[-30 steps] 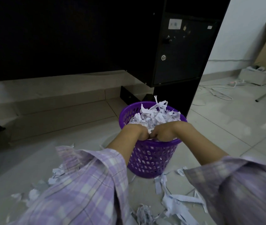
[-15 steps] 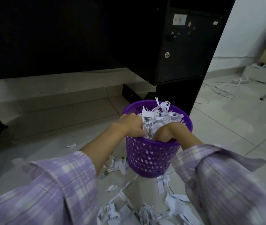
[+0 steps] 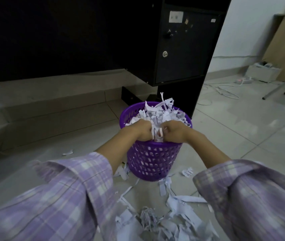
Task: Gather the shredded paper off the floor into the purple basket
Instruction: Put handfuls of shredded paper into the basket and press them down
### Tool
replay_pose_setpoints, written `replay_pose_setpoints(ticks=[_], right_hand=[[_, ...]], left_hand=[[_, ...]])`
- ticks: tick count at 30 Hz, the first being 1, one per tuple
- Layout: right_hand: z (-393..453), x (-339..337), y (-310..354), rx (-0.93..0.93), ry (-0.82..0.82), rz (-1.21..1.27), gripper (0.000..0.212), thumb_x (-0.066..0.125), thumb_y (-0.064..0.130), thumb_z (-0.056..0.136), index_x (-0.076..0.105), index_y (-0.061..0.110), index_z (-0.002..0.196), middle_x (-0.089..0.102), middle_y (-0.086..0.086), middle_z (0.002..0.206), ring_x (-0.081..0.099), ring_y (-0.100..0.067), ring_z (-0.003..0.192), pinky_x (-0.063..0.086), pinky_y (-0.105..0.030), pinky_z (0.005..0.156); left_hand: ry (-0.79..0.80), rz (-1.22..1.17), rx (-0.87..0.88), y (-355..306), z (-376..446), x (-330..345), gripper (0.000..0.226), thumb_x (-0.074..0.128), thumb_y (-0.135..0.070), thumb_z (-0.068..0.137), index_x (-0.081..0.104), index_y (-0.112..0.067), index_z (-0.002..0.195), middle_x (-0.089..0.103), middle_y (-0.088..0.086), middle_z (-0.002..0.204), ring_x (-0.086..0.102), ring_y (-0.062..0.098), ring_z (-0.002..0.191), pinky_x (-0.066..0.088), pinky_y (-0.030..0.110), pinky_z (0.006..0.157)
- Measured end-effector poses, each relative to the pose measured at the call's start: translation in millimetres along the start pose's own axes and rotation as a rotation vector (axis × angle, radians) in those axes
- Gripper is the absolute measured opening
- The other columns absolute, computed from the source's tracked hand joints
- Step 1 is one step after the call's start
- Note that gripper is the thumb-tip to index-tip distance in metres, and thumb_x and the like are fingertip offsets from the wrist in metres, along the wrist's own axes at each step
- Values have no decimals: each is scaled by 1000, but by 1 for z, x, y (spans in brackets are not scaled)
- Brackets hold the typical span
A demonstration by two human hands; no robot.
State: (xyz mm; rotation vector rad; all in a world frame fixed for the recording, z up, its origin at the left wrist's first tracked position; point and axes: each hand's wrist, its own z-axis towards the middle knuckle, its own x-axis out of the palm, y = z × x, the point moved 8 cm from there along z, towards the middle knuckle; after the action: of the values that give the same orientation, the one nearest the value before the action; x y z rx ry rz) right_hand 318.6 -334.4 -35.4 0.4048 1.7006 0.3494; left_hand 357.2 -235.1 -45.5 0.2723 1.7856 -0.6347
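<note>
I am looking past a black cabinet [image 3: 181, 49] that is filling the back of the view, its base standing just behind my work; the tiled floor [image 3: 233, 136] is spreading out on every side; my 2 plaid sleeves [image 3: 60, 197] are reaching in from the bottom corners. The purple basket [image 3: 153, 162] is standing upright on the tiles between my forearms, heaped above its rim with shredded paper [image 3: 159, 111]; more loose strips [image 3: 164, 220] are lying in a pile on the floor in front of the basket, with a few scraps near its foot and 1 small scrap [image 3: 67, 152] lying apart to the left.

My left hand [image 3: 138, 130] and right hand [image 3: 175, 130] are sitting side by side at the near rim, knuckles up and fingers curled down into the heap; strips are poking up between them, so I am judging that both are bunched on paper and pressing it down, though the fingertips are hidden.

To do this well, I am thinking of pushing straight down through the middle of the heap, not against the near wall, since a light basket is likely to tip or slide on smooth tile; I am also thinking of opening the fingers slowly, as springy strips may follow them out.
</note>
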Motion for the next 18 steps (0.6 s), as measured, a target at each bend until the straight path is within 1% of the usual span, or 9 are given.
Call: replay_pose_setpoints(ticks=[2, 4, 7, 9, 11, 12, 15, 17, 18], right_hand=[[-9, -9, 3, -15, -16, 14, 25, 55, 3, 82, 67, 23, 89, 60, 7, 90, 54, -14, 93, 40, -19, 73], [-22, -21, 6, -37, -72, 3, 35, 52, -2, 83, 70, 18, 105, 57, 9, 97, 51, -8, 96, 38, -16, 79], [-44, -39, 6, -47, -201, 59, 34, 53, -2, 85, 68, 16, 110, 62, 4, 105, 53, -7, 92, 37, -4, 68], [-61, -45, 3, -39, -248, 104, 31, 55, 0, 86, 66, 14, 111, 61, 2, 105, 54, -10, 92, 39, -12, 71], [-79, -44, -1, -25, -253, 114, 27, 55, 3, 88, 65, 12, 111, 61, 0, 102, 54, -11, 90, 39, -16, 75], [-88, -42, -5, -18, -243, 105, 24, 55, 4, 89, 66, 12, 109, 62, 0, 99, 54, -11, 88, 39, -15, 71], [-112, -26, -27, 27, -184, 75, 21, 53, 3, 89, 67, 15, 101, 62, 2, 97, 54, -11, 86, 38, -12, 62], [-123, -12, -48, 81, -151, 96, 23, 54, 2, 88, 65, 19, 97, 63, 1, 98, 56, -10, 83, 37, -3, 57], [-130, -3, -58, 107, -135, 121, 23, 54, 1, 88, 64, 20, 96, 63, 0, 98, 56, -8, 79, 38, -3, 56]], left_hand=[[-41, -46, 20, 3, -2, -4, 18, 56, -13, 87, 64, 2, 84, 64, 14, 93, 61, 31, 92, 50, 39, 77], [-100, -79, 41, 3, -10, -9, 18, 61, -16, 86, 68, -1, 91, 66, 11, 99, 62, 28, 94, 51, 40, 79], [-230, -72, 73, -3, -32, -21, 11, 61, -20, 88, 66, -11, 92, 63, 5, 102, 60, 22, 95, 50, 36, 78], [-336, -80, 98, -7, -51, -27, 10, 57, -19, 90, 65, -13, 93, 64, 4, 104, 60, 21, 95, 51, 38, 79], [-428, -117, 116, -12, -71, -28, 12, 54, -16, 91, 66, -13, 92, 65, 3, 101, 61, 20, 91, 52, 39, 77], [-453, -147, 127, -15, -79, -25, 13, 54, -14, 91, 66, -11, 92, 66, 3, 98, 62, 19, 88, 53, 39, 76], [-454, -211, 137, -27, -100, -8, 16, 52, -10, 92, 68, -8, 91, 66, 4, 88, 62, 18, 80, 52, 34, 70], [-446, -227, 117, -29, -108, 6, 17, 52, -10, 90, 68, -8, 91, 67, 5, 86, 62, 20, 78, 52, 36, 69], [-436, -231, 110, -31, -112, 14, 17, 52, -10, 90, 69, -8, 91, 68, 5, 86, 62, 20, 79, 52, 37, 71]])
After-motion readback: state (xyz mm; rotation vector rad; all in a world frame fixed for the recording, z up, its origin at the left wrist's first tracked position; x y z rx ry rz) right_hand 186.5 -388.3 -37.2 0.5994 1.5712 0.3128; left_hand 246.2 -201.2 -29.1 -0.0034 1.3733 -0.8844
